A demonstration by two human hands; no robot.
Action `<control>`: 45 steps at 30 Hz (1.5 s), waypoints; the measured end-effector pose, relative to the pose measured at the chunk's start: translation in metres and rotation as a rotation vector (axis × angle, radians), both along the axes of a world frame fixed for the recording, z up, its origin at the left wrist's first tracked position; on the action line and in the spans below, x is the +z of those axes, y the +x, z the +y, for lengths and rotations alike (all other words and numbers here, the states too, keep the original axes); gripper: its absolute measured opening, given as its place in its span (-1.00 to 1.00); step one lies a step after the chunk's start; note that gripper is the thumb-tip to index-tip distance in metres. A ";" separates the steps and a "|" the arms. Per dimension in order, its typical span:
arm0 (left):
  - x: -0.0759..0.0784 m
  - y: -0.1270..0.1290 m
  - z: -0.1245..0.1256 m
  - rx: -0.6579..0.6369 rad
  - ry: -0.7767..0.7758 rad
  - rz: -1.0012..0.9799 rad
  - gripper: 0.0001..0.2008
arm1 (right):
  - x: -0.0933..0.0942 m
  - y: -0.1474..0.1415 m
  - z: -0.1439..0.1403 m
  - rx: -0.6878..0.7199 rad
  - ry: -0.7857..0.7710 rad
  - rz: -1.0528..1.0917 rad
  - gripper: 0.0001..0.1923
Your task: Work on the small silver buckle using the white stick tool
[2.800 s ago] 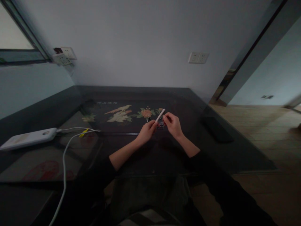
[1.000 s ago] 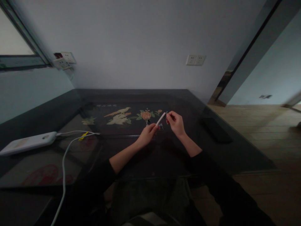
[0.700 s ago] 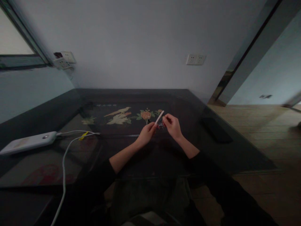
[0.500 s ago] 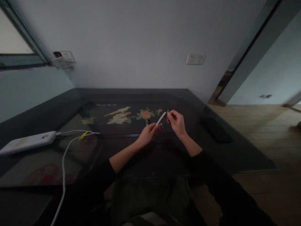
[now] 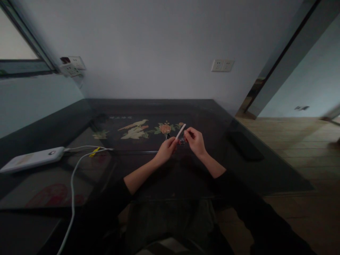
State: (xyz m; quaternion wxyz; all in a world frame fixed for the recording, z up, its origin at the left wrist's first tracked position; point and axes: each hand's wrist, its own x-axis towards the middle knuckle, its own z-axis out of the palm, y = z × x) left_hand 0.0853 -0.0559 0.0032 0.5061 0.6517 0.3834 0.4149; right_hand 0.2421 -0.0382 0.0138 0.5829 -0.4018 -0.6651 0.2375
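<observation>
My left hand (image 5: 167,148) is closed around the lower end of a slim white stick, which looks like a pen or stylus (image 5: 181,130). The stick tilts up and to the right out of my fist. Just right of it, my right hand (image 5: 195,141) is closed in a pinch, its fingertips a short gap from the stick. Whatever those fingertips hold is too small to make out. Between my hands, partly covered, lies a small shiny item (image 5: 182,142) on the dark table (image 5: 170,180). Another small dark and silvery item (image 5: 167,136) is just beyond my left hand.
A white power bank (image 5: 34,159) with a white cable (image 5: 72,191) and yellow tag (image 5: 94,152) lies at the left. A flat black object (image 5: 245,146), perhaps a phone, is on the right. The wall (image 5: 148,49) behind carries a socket plate (image 5: 222,65).
My right hand has moved slightly left and down. A small pale tip seen at its fingers earlier is now hidden. The white stick stands a little steeper in my left hand.
</observation>
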 end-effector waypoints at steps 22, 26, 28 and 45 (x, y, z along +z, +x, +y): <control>0.000 0.002 -0.002 -0.015 -0.026 -0.006 -0.73 | 0.007 0.004 -0.001 -0.017 0.006 0.052 -0.67; -0.003 0.003 -0.003 -0.058 -0.049 0.007 -0.71 | 0.013 0.014 0.005 -0.063 0.042 0.084 -0.69; -0.005 0.003 -0.003 -0.062 -0.044 0.011 -0.69 | 0.013 0.016 0.006 -0.070 0.034 0.082 -0.69; -0.003 0.005 -0.004 -0.058 -0.048 0.003 -0.71 | 0.013 0.013 0.003 -0.061 0.044 0.094 -0.66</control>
